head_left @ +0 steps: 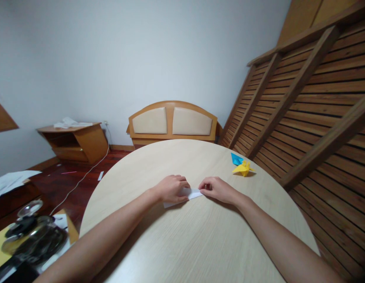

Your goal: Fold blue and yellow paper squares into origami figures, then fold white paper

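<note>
Both grips, left hand and right hand, pinch white paper between them.

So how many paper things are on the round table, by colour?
White: 1, the folded white paper under the left hand and right hand.
Yellow: 1, the yellow origami figure.
Blue: 1, the blue folded paper right behind it.
Total: 3 paper things on the round table.

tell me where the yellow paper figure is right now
In the head view, the yellow paper figure sits on the round table toward its far right edge, touching a blue paper piece, beyond the right hand.
</note>
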`<state>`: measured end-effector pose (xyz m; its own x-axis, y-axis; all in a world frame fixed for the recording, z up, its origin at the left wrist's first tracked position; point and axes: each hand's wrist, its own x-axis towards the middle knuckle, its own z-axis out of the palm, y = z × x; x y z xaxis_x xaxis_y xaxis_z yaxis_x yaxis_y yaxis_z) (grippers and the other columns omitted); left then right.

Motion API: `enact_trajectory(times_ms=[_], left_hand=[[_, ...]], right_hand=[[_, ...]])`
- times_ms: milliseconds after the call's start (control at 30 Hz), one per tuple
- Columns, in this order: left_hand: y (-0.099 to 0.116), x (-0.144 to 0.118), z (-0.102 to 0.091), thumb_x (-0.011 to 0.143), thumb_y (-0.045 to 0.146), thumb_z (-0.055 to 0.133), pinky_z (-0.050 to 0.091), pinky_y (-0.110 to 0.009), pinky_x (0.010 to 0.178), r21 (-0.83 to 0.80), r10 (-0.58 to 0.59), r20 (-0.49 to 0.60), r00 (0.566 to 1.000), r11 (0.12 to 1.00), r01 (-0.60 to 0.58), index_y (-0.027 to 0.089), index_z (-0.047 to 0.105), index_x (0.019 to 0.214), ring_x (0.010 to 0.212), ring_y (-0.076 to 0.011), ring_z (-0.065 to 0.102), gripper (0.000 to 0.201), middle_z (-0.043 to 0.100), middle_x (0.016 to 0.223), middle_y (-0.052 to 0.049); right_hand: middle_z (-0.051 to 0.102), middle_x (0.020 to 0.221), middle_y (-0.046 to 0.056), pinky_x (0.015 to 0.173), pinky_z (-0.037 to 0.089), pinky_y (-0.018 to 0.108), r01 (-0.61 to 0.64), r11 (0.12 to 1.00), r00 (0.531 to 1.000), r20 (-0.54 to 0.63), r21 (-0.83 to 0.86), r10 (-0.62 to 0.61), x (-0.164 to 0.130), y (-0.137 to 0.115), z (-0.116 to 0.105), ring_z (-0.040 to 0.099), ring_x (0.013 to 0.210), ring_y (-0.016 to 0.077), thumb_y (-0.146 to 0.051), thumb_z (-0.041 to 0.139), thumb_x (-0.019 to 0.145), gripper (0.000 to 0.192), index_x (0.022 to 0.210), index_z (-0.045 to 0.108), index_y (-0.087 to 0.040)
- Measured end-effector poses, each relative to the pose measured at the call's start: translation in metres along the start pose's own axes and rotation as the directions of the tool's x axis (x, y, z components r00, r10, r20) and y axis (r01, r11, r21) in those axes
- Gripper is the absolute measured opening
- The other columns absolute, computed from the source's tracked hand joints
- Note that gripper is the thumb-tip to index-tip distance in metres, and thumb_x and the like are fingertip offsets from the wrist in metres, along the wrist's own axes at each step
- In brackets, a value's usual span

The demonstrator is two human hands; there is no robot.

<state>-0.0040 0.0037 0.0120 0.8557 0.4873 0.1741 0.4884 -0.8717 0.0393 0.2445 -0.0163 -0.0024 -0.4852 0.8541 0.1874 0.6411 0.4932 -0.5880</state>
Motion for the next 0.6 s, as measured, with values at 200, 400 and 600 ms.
enact_trajectory(times_ms=[200, 400, 600], left_hand=[[-0.0014, -0.0006, -0.0003, 0.085, 0.034, 0.063, 0.047, -0.031, 0.080, 0.019, -0.004, -0.001, 1.000, 1.000, 0.004, 0.023, 0.064, 0.109, 0.091, -0.0213, 0.063, 0.027, 0.068, 0.100, -0.004], [-0.0010, 0.0005, -0.0003, 0.085, 0.027, 0.062, 0.047, -0.030, 0.079, 0.061, 0.011, 0.002, 1.000, 0.998, -0.011, 0.024, 0.064, 0.110, 0.092, -0.0200, 0.063, 0.025, 0.069, 0.101, -0.004], [0.0014, 0.0013, -0.0009, 0.085, 0.025, 0.063, 0.047, -0.031, 0.078, 0.104, 0.027, 0.027, 0.999, 0.994, -0.030, 0.023, 0.067, 0.105, 0.091, -0.0199, 0.064, 0.020, 0.070, 0.099, -0.004]], right_hand=[[0.071, 0.081, 0.003, 0.066, 0.045, 0.026, 0.050, 0.999, 0.998, -0.024, -0.020, -0.050, 0.0002, -0.0005, 0.0002, 0.061, 0.070, 0.0155, -0.022, 0.062, 0.082, 0.014, 0.086, 0.075, -0.019], [0.071, 0.081, 0.003, 0.066, 0.045, 0.025, 0.058, 0.998, 0.998, -0.016, -0.020, -0.058, 0.0002, -0.0008, 0.0000, 0.061, 0.070, 0.0153, -0.020, 0.062, 0.081, 0.013, 0.085, 0.075, -0.019], [0.071, 0.080, 0.004, 0.066, 0.045, 0.025, 0.082, 0.996, 0.997, -0.002, -0.035, -0.082, -0.0007, -0.0020, -0.0018, 0.061, 0.069, 0.0150, -0.018, 0.062, 0.080, 0.014, 0.083, 0.075, -0.018]])
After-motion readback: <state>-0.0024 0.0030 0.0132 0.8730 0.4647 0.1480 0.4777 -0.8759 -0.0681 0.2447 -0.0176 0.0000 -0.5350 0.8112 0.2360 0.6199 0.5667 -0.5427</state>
